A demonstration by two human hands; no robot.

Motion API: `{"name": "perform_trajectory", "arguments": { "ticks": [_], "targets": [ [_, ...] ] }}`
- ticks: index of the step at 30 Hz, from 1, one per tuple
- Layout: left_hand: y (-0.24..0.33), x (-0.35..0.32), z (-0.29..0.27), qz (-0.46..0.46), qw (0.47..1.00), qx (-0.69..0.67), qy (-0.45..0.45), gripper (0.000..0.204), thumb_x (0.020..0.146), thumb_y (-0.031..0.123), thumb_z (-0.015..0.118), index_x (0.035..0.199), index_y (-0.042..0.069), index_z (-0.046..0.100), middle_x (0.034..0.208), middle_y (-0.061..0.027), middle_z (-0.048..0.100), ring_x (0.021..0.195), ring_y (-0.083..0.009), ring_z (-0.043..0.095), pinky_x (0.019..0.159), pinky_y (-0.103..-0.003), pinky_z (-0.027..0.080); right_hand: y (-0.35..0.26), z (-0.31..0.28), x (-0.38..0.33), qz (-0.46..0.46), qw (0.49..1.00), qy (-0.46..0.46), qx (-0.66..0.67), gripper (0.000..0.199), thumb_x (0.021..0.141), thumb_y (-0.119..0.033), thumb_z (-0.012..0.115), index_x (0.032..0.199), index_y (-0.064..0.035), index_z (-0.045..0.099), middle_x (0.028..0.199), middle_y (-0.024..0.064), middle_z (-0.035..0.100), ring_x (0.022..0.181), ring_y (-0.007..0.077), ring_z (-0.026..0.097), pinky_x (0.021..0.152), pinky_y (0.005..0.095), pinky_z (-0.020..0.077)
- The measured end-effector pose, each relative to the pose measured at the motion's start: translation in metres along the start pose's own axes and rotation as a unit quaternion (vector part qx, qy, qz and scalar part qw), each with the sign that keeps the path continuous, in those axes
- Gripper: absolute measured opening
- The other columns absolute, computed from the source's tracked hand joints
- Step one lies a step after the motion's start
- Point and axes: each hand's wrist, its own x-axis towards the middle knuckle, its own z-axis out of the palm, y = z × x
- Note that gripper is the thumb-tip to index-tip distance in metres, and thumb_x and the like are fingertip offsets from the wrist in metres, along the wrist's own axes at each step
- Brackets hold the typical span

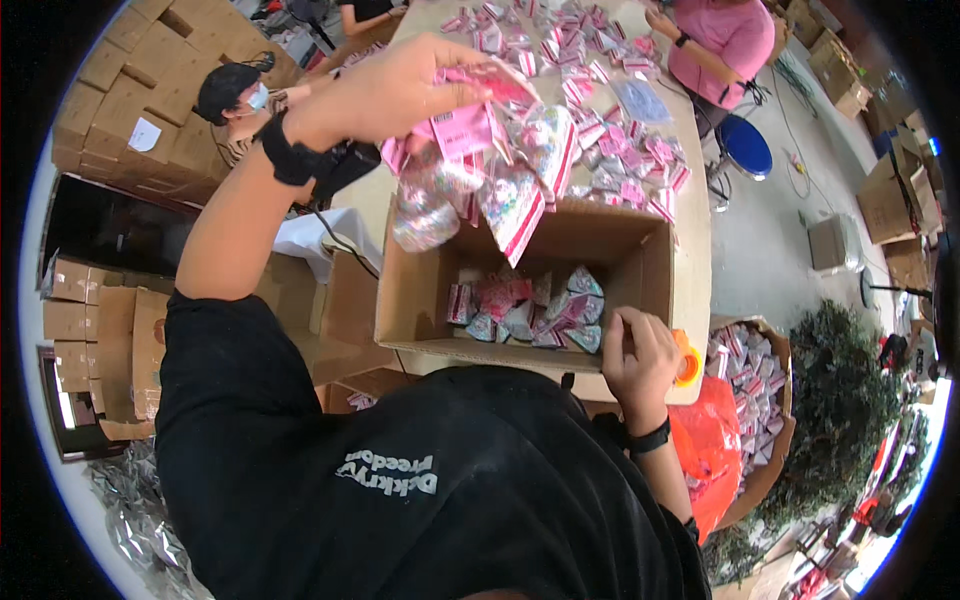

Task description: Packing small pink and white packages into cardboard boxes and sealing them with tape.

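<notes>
My left hand [420, 88] is raised above the cardboard box [420, 312], closed on a bunch of small clear bags [515, 200] with pink header cards. They hang over the far side of the box, bulging with shiny, multicoloured contents. Inside the box, several similar bags [570, 310] lie loosely along the near part of its bottom. My right hand [642, 362] is at the box's near right corner with its fingers curled in. Whether anything is in those fingers is hidden.
Many more bags [610, 150] cover the table beyond the box. An orange tape roll [687, 358] sits right of my right hand. Another carton [775, 440] of bags and a red plastic bag [708, 440] stand at lower right. Two co-workers [722, 45] [235, 100] are by the table.
</notes>
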Motion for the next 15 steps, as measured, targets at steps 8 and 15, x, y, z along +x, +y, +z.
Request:
{"name": "perform_trajectory", "arguments": {
  "ticks": [8, 15],
  "targets": [
    [-0.014, -0.014, 0.112, -0.092, 0.952, -0.11, -0.271, 0.03, 0.097, 0.007, 0.056, 0.125, 0.007, 0.067, 0.094, -0.0083, 0.073, 0.067, -0.0128, 0.066, 0.059, -0.029, 0.053, -0.002, 0.0, 0.004, 0.011, 1.0, 0.009, -0.012, 0.005, 0.081, -0.004, 0.069, 0.084, -0.0058, 0.065, 0.075, 0.0095, 0.065, 0.066, 0.0289, 0.063, 0.063, 0.0384, 0.0499],
    [-0.06, -0.034, 0.145, 0.019, 0.933, 0.072, -0.353, 0.038, 0.093, 0.011, 0.057, 0.13, 0.0, 0.058, 0.11, -0.0282, 0.067, 0.103, -0.045, 0.063, 0.089, -0.05, 0.05, -0.007, -0.008, 0.005, 0.019, 1.0, -0.015, -0.002, 0.005, 0.081, -0.004, 0.071, 0.084, -0.0045, 0.066, 0.072, 0.0093, 0.063, 0.065, 0.0288, 0.062, 0.061, 0.0384, 0.0505]
  ]
}}
